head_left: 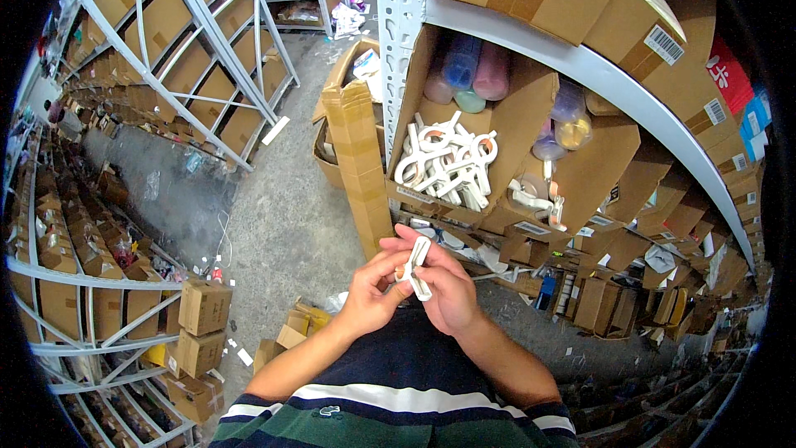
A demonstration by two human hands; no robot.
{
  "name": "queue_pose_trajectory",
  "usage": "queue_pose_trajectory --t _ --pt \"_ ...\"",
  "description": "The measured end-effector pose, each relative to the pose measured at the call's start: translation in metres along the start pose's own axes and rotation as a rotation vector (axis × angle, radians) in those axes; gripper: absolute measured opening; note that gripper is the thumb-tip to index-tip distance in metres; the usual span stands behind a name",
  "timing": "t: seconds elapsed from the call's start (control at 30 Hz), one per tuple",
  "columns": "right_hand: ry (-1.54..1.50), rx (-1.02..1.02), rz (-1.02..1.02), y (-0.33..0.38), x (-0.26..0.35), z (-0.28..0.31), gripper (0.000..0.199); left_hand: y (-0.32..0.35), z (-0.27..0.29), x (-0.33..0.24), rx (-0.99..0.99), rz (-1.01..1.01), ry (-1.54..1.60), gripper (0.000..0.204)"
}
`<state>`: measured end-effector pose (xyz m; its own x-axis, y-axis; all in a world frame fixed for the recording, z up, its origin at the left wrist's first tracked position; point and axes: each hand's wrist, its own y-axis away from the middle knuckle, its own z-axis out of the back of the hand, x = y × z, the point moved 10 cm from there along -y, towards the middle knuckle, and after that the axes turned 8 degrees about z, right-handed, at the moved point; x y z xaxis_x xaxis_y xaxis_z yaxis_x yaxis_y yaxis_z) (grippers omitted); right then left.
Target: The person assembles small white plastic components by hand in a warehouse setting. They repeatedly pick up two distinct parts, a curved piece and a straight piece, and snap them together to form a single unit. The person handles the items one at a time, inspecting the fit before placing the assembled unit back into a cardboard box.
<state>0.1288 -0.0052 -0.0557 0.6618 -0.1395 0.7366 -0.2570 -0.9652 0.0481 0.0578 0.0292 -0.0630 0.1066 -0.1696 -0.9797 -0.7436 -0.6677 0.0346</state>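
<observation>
Close to my body, both hands are closed around a white plastic piece (421,268). A long slot runs along its bar, and a small orange-brown part shows on one side. My left hand (375,289) pinches that side between thumb and fingers. The bar is gripped by my right hand (450,289), its thumb lying across the front. What exactly the piece is, I cannot tell. Just ahead, an open cardboard box (518,129) on the shelf holds a pile of similar white ringed pieces (452,162), with coloured rolled bundles (474,70) behind them.
A grey metal shelf post (398,33) rises beside the box. More open boxes line the rack to the right. A tall open carton (355,158) stands on the floor left of the post. Stacked cartons (203,323) and further racks (191,50) flank the concrete aisle.
</observation>
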Motion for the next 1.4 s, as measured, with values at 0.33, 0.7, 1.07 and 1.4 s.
queue_pose_trajectory --t 0.33,0.7,1.07,1.4 --pt "0.052 -0.145 0.052 0.005 0.003 0.011 0.042 0.005 -0.001 -0.011 -0.048 -0.074 -0.306 0.031" --pt "0.021 -0.177 0.066 0.003 0.004 0.008 0.033 0.002 -0.002 -0.015 -0.048 -0.068 -0.216 0.03" --pt "0.087 -0.071 0.137 -0.001 0.006 0.004 0.027 0.001 0.003 -0.02 -0.082 -0.17 -0.274 0.027" --pt "0.479 0.369 0.397 0.001 0.062 -0.019 0.115 -0.011 -0.006 -0.009 0.186 0.055 0.253 0.039"
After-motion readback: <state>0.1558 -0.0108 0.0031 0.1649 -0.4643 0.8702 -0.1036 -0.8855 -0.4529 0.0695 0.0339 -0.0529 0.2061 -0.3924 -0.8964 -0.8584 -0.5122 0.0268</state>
